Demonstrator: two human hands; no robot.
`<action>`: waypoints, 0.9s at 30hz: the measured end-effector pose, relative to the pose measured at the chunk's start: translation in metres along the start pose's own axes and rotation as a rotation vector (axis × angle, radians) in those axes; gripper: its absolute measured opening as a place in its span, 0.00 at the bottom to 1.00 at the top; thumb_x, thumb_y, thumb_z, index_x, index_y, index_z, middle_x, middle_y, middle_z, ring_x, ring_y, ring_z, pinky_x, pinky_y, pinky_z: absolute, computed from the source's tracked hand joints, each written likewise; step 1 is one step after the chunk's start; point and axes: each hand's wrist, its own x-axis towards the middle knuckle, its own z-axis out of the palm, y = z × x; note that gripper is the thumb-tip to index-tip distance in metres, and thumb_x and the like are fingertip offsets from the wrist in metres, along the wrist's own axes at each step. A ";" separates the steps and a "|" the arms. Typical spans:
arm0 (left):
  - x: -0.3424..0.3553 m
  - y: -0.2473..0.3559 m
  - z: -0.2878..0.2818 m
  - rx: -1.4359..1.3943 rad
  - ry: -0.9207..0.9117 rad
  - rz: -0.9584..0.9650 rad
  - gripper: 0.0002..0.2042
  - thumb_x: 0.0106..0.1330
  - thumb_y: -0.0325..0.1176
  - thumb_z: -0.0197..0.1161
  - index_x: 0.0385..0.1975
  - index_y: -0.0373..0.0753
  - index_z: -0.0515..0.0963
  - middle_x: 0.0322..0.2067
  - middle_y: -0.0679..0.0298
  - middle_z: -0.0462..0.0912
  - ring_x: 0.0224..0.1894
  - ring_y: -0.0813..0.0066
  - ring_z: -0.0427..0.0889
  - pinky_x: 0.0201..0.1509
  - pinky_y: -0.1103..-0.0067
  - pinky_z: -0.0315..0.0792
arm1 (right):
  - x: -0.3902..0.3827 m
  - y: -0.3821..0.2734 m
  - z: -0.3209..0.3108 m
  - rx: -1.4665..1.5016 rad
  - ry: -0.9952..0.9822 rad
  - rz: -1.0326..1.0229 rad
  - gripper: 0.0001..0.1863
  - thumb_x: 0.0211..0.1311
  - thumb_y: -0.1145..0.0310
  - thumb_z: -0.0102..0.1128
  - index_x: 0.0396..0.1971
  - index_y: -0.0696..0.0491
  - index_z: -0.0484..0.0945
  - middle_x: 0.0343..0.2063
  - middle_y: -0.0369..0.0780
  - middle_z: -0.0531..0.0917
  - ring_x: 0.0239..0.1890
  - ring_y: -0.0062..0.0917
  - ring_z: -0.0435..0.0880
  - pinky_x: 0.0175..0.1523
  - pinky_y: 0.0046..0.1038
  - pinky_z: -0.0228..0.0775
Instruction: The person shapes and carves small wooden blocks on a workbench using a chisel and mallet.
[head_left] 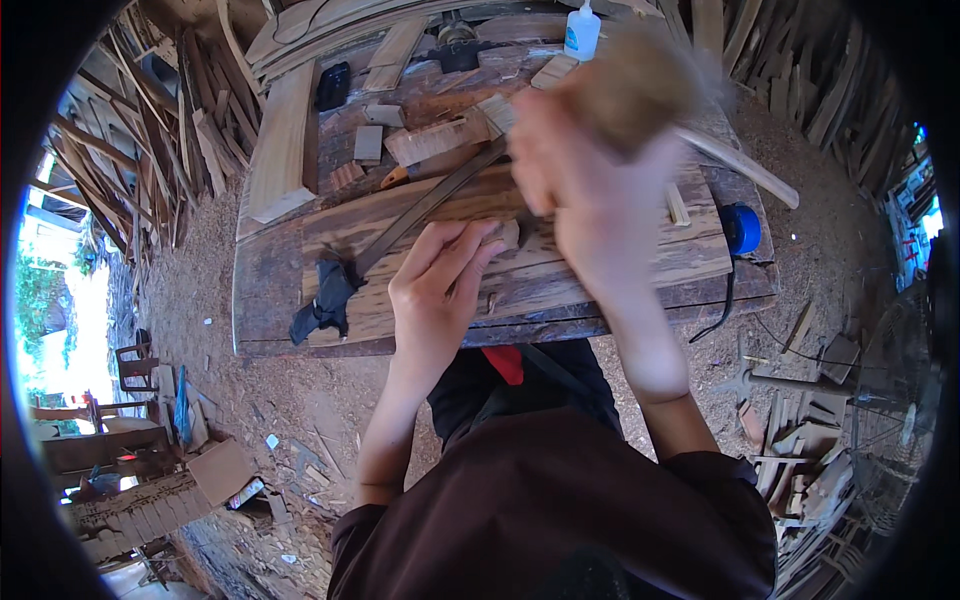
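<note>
My left hand [436, 285] is closed in a pinch around a small wooden piece [508, 236], held low over a broad grained plank [590, 255] on the workbench. Raised to the right of it, my right hand [575, 165] is smeared by motion and grips a thick brown wooden block [640, 95], whose exact shape is blurred. Beyond my left hand a long flat metal blade [425, 212] lies slantwise across the plank, its near end wrapped in black material [325, 302]. A short wooden peg-like bit [491, 303] lies beside the left hand.
Wood offcuts [440, 140], a tool with an orange handle [396, 178] and a white glue bottle [582, 32] occupy the far side of the bench. A blue round tool end [740, 229] with a black cord sits at the right edge. Stacked timber [180, 120] surrounds the bench.
</note>
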 end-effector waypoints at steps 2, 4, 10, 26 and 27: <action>0.001 -0.001 0.001 0.002 0.001 0.007 0.11 0.55 0.21 0.69 0.38 0.33 0.83 0.32 0.62 0.81 0.32 0.73 0.81 0.38 0.81 0.73 | 0.003 0.007 -0.004 0.051 -0.040 0.013 0.05 0.57 0.78 0.58 0.25 0.57 0.71 0.12 0.34 0.68 0.10 0.16 0.65 0.16 0.21 0.55; 0.001 -0.003 0.000 0.007 0.002 -0.013 0.10 0.55 0.20 0.68 0.38 0.32 0.83 0.32 0.62 0.81 0.32 0.73 0.80 0.39 0.81 0.73 | 0.003 -0.001 -0.005 0.099 -0.093 0.092 0.05 0.58 0.78 0.58 0.26 0.57 0.71 0.12 0.34 0.68 0.11 0.15 0.66 0.16 0.20 0.55; 0.002 -0.001 0.001 -0.031 -0.015 -0.034 0.11 0.56 0.20 0.67 0.39 0.33 0.83 0.32 0.63 0.81 0.33 0.78 0.80 0.38 0.82 0.73 | 0.004 0.003 -0.007 0.101 -0.012 0.034 0.05 0.54 0.79 0.60 0.21 0.59 0.74 0.14 0.32 0.73 0.16 0.11 0.69 0.21 0.18 0.58; 0.002 -0.017 -0.012 -0.590 0.093 -0.339 0.15 0.62 0.18 0.64 0.49 0.29 0.78 0.36 0.62 0.80 0.37 0.81 0.81 0.40 0.87 0.77 | 0.018 -0.004 -0.040 0.164 0.126 0.082 0.13 0.57 0.73 0.57 0.17 0.52 0.63 0.12 0.32 0.63 0.12 0.16 0.61 0.38 0.29 0.68; 0.002 -0.016 -0.013 -0.591 0.095 -0.339 0.15 0.62 0.18 0.64 0.49 0.29 0.78 0.36 0.62 0.80 0.37 0.81 0.81 0.40 0.87 0.77 | 0.018 -0.007 -0.043 0.163 0.125 0.082 0.13 0.57 0.73 0.57 0.17 0.52 0.63 0.12 0.32 0.63 0.12 0.16 0.61 0.38 0.29 0.68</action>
